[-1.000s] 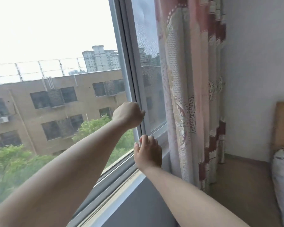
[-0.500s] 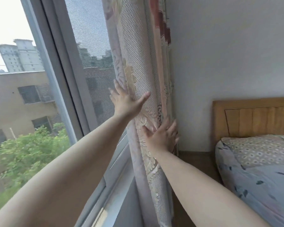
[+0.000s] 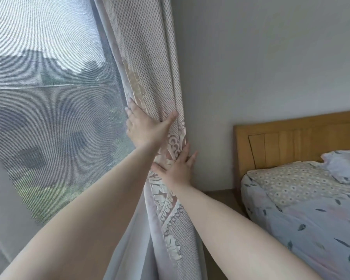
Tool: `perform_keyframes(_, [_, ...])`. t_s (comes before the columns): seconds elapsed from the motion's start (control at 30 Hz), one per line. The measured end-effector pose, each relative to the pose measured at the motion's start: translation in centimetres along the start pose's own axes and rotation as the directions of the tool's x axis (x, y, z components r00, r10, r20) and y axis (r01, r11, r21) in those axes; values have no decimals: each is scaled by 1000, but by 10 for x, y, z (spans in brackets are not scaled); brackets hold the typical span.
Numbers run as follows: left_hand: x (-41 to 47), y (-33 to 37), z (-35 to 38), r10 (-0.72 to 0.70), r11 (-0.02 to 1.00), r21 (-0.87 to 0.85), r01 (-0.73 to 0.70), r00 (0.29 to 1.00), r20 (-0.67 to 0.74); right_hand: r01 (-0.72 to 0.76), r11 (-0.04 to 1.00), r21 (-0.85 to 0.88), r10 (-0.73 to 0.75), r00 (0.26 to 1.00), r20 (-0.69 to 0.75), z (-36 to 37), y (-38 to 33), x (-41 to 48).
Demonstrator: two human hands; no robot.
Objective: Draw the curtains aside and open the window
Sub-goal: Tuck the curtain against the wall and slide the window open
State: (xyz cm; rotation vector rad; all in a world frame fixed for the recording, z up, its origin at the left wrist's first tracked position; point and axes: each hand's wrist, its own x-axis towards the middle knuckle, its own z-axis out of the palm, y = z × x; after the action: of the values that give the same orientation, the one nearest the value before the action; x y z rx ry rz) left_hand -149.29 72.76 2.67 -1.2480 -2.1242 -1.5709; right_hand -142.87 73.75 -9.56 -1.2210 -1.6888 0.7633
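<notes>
Curtain: the patterned curtain (image 3: pixel 150 63) hangs bunched at the centre of the view, running from 12 o'clock down to 6 o'clock, gathered close against the grey wall (image 3: pixel 251 67) in the corner.
Window: the window screen (image 3: pixel 45 98) fills the 9 o'clock side, and buildings and greenery show dimly through its mesh; whether a pane sits behind this part cannot be told.
Left hand: the left hand (image 3: pixel 146 128) lies flat on the curtain's window-side edge, fingers spread wide and the thumb reaching toward the wall, pressing rather than gripping.
Right hand: the right hand (image 3: pixel 176 168) sits just below, toward 5 o'clock of the left, palm on the lace-patterned folds, fingers splayed wide and tips near the wall.
Step in hand: tucking the gathered cloth into the corner, by the look of it.
Doing it well: both palms should sweep the folds toward the wall together, so no loose edge springs back over the screen; soft fabric needs a broad, even push.
Beyond: a wooden headboard (image 3: pixel 291 138) and a bed (image 3: pixel 311 209) with patterned bedding lie at 3 to 4 o'clock, well apart from the hands.
</notes>
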Motion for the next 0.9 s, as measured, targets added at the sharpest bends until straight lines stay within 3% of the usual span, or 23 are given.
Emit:
perform_keyframes(0.17, [58, -11, 76, 81, 994, -65, -85, 994, -73, 18, 1000, -21, -17, 999, 31, 16, 16, 88])
perform_keyframes(0.47, [182, -8, 197, 156, 987, -13, -160, 974, -164, 142, 987, -80, -137, 988, 66, 49, 33, 266])
perform_keyframes(0.9, [333, -53, 350, 164, 986, 43, -159, 976, -147, 144, 985, -91, -137, 988, 78, 122, 74, 463])
